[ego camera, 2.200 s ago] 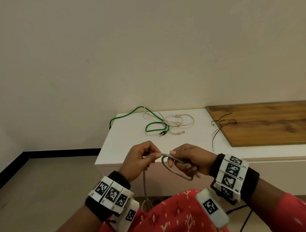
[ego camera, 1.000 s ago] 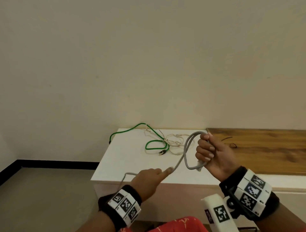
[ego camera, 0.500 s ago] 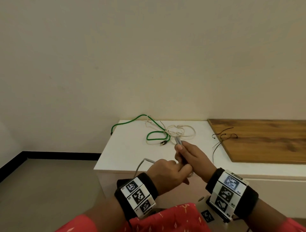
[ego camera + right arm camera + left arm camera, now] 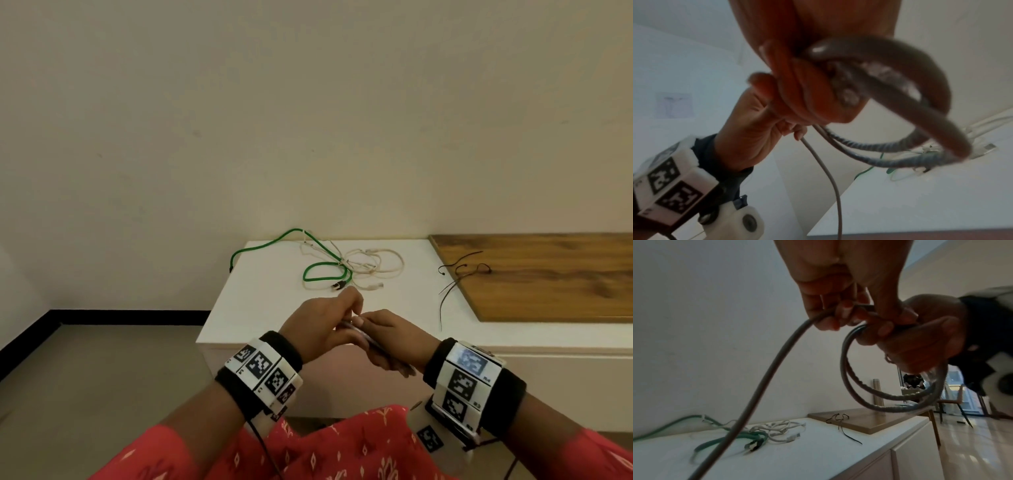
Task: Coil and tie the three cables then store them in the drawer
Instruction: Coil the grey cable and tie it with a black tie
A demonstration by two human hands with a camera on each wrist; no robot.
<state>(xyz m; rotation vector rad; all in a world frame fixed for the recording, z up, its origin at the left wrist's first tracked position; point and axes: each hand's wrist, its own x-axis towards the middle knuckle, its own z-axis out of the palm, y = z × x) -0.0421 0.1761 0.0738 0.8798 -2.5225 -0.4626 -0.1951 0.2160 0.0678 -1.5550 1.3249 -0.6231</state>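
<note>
Both hands meet just in front of the white cabinet's near edge. My right hand (image 4: 383,339) grips a small coil of grey cable (image 4: 875,395), whose loops hang below its curled fingers (image 4: 797,91). My left hand (image 4: 329,322) pinches the same grey cable (image 4: 830,178) right beside the coil, and the free length trails down toward the floor. A green cable (image 4: 325,270) and a white cable (image 4: 373,267) lie tangled on the cabinet top beyond the hands.
The white cabinet (image 4: 260,308) stands against a plain wall, with drawer fronts (image 4: 916,456) below. A wooden board (image 4: 548,277) lies on its right part, with thin black ties (image 4: 455,277) at its left edge. Chairs (image 4: 953,404) stand on tiled floor at far right.
One second ago the hands were apart, right hand raised with a loop and left hand drawing cable out. They have come together low and the coil has gained a loop.
</note>
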